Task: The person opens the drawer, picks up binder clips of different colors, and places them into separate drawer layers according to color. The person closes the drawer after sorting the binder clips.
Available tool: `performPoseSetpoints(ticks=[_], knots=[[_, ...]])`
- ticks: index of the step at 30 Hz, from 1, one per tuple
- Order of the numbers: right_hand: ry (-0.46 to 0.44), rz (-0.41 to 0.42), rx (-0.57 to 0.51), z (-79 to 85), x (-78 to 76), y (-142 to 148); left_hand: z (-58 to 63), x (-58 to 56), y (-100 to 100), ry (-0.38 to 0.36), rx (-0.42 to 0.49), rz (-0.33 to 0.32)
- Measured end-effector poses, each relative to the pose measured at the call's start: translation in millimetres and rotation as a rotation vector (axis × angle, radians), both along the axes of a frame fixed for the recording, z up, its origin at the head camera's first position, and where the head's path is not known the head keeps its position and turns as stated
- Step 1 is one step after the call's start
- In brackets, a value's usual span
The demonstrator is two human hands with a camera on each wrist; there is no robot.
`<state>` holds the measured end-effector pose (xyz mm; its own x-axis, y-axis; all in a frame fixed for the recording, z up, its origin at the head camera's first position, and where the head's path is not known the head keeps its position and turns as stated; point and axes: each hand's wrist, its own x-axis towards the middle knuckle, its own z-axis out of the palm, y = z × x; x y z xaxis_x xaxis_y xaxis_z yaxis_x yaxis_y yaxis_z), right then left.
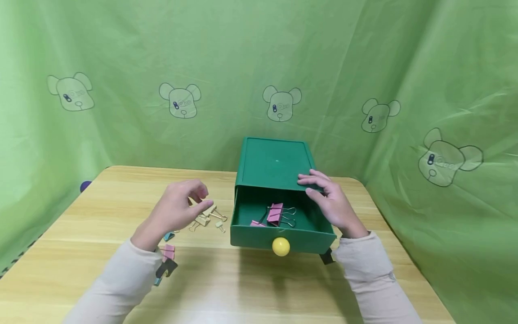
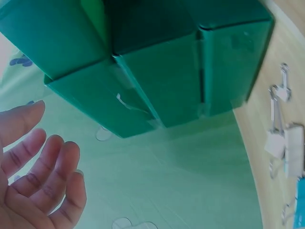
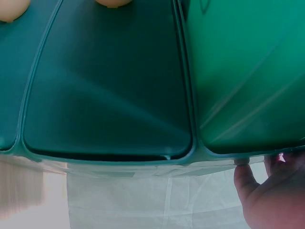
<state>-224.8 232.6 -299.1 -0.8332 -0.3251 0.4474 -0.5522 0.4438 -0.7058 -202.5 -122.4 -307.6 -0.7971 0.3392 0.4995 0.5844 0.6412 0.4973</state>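
Hands apart: left hand point(image 1: 178, 209) hovers empty, loosely curled, right hand point(image 1: 331, 204) rests on boxy green plastic cabinet point(image 1: 275, 159), where light, steady pressure should prevent tipping.

Can't see all of the front pink clip point(image 1: 257, 223) behind the drawer wall point(image 1: 252, 236), or of the black thing point(image 1: 327, 258) half blocked by its corner. Only get part of the left hand point(image 2: 43, 183) in the left wrist view, chopped at the edge, same with the blue clip point(image 2: 299, 202). Lose some of the right hand point(image 3: 279, 198) behind the cabinet point(image 3: 202, 154) in the right wrist view, plus two cropped knobs point(image 3: 13, 8) up top.
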Motion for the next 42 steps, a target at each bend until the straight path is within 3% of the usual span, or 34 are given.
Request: performPoseSetpoints(ticks=[10,27,42], knots=[[-0.006,-0.009,0.007,1.1,0.0,-1,-14.8,0.6,-19,-0.091,-0.021,0.044],[-0.003,-0.003,0.003,1.3,0.8,-2,-47.9,4.6,-48,-0.293,-0.156,0.11],[-0.005,-0.007,0.001,0.6,1.0,-2,-75.9,12.7,-71,-0.316,-0.232,0.14]])
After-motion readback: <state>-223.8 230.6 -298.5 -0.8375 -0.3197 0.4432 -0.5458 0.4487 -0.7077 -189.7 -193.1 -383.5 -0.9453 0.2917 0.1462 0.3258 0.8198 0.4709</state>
